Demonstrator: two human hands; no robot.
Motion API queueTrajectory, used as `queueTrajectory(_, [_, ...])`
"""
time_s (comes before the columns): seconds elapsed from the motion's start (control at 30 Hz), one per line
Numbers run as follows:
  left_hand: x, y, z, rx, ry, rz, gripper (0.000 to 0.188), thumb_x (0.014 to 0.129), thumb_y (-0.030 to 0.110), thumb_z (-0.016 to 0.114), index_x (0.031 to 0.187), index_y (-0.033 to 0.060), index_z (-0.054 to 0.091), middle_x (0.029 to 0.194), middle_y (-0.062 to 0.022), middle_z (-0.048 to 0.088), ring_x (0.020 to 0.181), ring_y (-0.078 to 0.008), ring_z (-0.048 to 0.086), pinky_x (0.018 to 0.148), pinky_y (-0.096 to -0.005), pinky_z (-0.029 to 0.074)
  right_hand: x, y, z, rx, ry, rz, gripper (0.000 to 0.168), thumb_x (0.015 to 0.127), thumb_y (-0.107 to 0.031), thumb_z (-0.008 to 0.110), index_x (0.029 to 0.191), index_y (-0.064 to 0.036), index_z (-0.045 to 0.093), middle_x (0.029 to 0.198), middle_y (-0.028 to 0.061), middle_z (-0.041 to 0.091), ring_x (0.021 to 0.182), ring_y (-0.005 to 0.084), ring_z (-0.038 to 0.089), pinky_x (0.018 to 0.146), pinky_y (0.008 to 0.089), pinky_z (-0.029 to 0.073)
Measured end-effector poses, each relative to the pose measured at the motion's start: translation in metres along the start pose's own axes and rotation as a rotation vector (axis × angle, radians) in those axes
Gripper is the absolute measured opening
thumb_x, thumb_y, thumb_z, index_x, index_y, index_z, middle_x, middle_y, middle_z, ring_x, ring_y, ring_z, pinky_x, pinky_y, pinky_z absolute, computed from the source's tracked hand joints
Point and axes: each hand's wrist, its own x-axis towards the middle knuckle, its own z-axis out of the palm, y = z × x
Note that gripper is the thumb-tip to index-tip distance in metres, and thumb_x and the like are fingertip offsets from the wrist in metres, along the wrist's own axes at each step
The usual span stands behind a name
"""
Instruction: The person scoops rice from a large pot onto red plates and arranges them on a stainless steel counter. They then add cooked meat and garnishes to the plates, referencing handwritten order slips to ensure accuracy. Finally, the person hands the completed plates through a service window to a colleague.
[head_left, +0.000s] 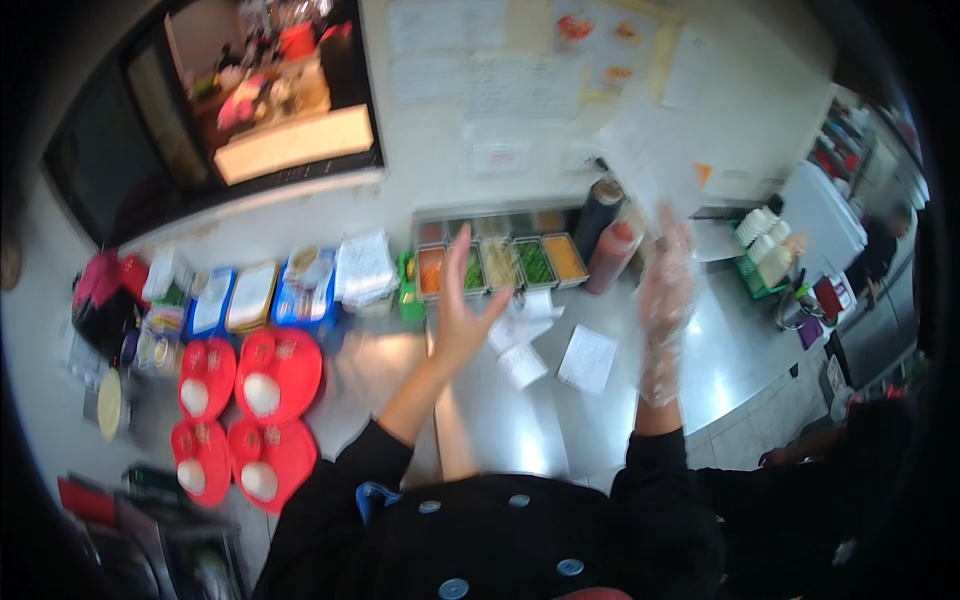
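Observation:
My bare left hand (457, 307) is raised over the steel counter, thumb and fingers apart, holding nothing. It is nearest a row of small metal pans (496, 262) with shredded and chopped food, orange, green and pale. My right hand (666, 289) wears a loose clear plastic glove that reaches past the wrist. From its blurred fingertips rises a thin translucent plastic film (649, 161), apparently held there; its exact shape is smeared. Between the hands, paper slips (589, 358) lie on the counter. A red sauce bottle (611, 259) and a dark bottle (600, 206) stand behind them.
Several red plates (279, 375) with white rice mounds sit at the left. Blue trays (304, 289) and a paper stack (366, 266) line the wall below a window. A green basket (757, 259) holds white containers at the right. Another person (877, 244) is at the far right.

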Motion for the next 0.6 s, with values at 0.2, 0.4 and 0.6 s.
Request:
queueTrajectory(0.2, [-0.028,-0.041,-0.052,-0.583,0.325,-0.778,0.061,0.076,0.001,0.069,0.128,-0.0033,0.037,0.120,-0.0139,0.052,0.104,-0.0210,0.056,0.090,-0.0346,0.045,-0.180,0.057,0.115,0.289,-0.099,0.558,0.062,0.089,-0.043,0.046,0.129,0.003,0.041,0.138,0.0156,0.038,0.129,0.0277,0.032,0.106,0.0420,0.022])
queueTrajectory(0.4, [-0.144,-0.110,-0.151,-0.905,0.726,-0.901,0.039,0.081,0.001,0.056,0.119,-0.0012,0.045,0.110,-0.0140,0.056,0.104,-0.0250,0.055,0.089,-0.0386,0.046,-0.152,0.090,0.173,0.213,-0.277,0.732,0.042,0.088,-0.039,0.053,0.099,-0.001,0.067,0.114,0.0149,0.057,0.107,0.0233,0.052,0.092,0.0371,0.040])
queueTrajectory(0.6, [-0.186,-0.099,-0.156,-0.809,0.527,-1.031,0.047,0.078,-0.007,0.054,0.122,0.0079,0.045,0.111,-0.0134,0.055,0.100,-0.0216,0.057,0.084,-0.0324,0.048,-0.079,0.230,0.274,-0.244,-0.461,0.849,0.033,0.085,-0.032,0.059,0.089,0.001,0.060,0.070,0.0052,0.058,0.060,0.0126,0.057,0.050,0.0279,0.047])
